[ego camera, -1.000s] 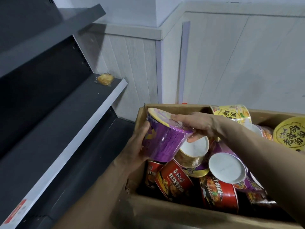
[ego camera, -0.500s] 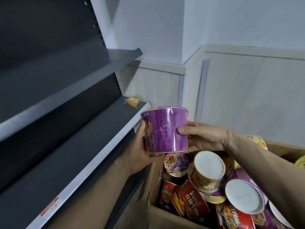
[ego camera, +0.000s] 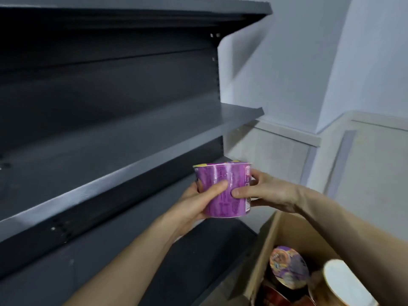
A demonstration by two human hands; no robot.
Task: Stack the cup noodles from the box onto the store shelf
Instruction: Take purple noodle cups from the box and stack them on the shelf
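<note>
Store shelf (ego camera: 132,138): dark metal boards, at ten o'clock from the load. Left hand (ego camera: 196,202): fingers curled round the purple cup noodle (ego camera: 225,188), thumb across its front wall. The cup is upright, lid up, held in the air off the shelf edge. Right hand (ego camera: 271,195): curled round the opposite wall. Box (ego camera: 280,237) at five o'clock, more cups (ego camera: 289,268) inside. Judgement: light, thin-walled, film-wrapped and probably slick. Grip low on the wall and squeeze gently.

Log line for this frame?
phase: pre-place | purple cup noodle: upright, held in front of shelf | left hand: grips cup | right hand: grips cup
</note>
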